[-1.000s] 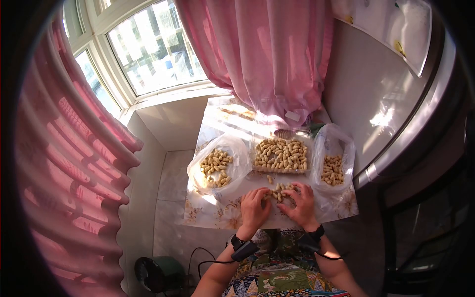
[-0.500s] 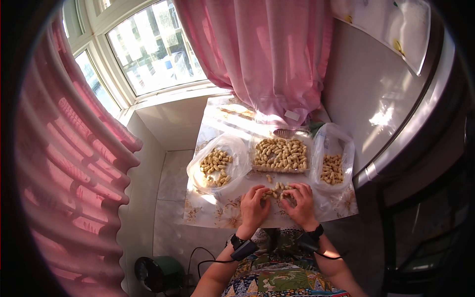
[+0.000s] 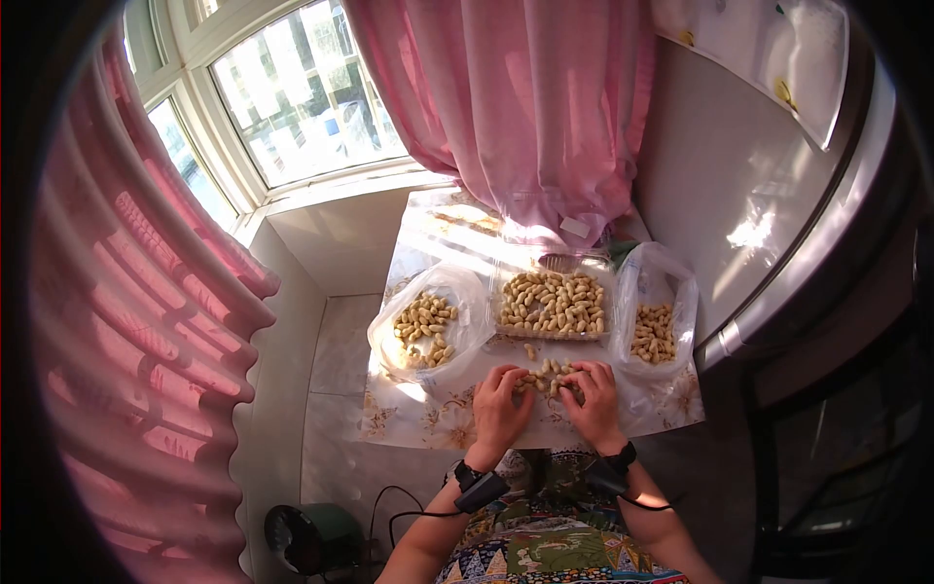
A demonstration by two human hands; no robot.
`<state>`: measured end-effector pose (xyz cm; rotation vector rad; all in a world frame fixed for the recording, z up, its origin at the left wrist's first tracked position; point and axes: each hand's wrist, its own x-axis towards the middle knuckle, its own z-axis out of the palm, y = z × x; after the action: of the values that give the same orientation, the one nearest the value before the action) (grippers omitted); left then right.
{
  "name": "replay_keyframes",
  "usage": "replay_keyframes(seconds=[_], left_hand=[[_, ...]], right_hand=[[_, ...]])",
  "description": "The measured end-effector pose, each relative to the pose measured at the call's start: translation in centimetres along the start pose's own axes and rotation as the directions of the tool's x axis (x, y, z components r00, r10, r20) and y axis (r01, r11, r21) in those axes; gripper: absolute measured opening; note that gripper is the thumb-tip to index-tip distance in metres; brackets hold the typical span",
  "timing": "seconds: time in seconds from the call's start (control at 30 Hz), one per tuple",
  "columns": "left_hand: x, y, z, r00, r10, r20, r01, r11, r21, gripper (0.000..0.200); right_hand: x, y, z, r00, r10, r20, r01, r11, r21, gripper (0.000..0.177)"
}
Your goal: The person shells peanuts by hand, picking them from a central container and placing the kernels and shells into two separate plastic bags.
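A small heap of unshelled peanuts [image 3: 551,372] lies on the table between my hands, near its front edge. My left hand [image 3: 500,407] curls its fingers against peanuts at the heap's left end. From the other side, my right hand [image 3: 592,401] closes thumb and fingers on peanuts at the right end. The fingers partly hide what each hand grips. One loose peanut [image 3: 530,351] rests just beyond the heap. Behind it stands a clear plastic box [image 3: 556,336] full of peanuts.
An open plastic bag [image 3: 384,341] with peanuts is on the left, and another plastic bag [image 3: 685,292] with peanuts on the right. The patterned tablecloth [image 3: 452,420] ends close to my wrists. Pink curtains [image 3: 555,117] hang behind the table.
The fingers of my right hand have shifted slightly at the heap. My left hand has hardly moved, and the bags and box stay in place.
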<state>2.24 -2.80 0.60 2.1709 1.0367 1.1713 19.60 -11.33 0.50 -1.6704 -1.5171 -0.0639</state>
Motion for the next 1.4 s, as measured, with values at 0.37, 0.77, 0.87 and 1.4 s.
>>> replay_keyframes(seconds=[0.37,0.77,0.87,1.4], left_hand=[[0.02,-0.27,-0.2,0.997,0.055,0.06,-0.058,0.997,0.049,0.026],[0.25,-0.21,-0.45,0.977,0.15,0.153,-0.146,0.989,-0.041,0.021],[0.22,-0.34,-0.4,0.971,0.152,0.185,-0.148,0.988,-0.036,0.019],[0.23,-0.3,-0.47,0.975,0.161,0.155,-0.152,0.986,-0.07,0.023]], right_hand=[[0.17,-0.45,-0.53,0.999,-0.01,0.035,0.01,1.0,0.0,0.027],[0.26,-0.54,-0.77,0.993,-0.048,0.107,0.047,0.999,0.012,0.026],[0.29,-0.65,-0.91,0.993,-0.05,0.106,0.047,0.998,0.031,0.024],[0.09,-0.4,-0.58,0.999,-0.032,0.018,0.031,0.997,0.068,0.02]])
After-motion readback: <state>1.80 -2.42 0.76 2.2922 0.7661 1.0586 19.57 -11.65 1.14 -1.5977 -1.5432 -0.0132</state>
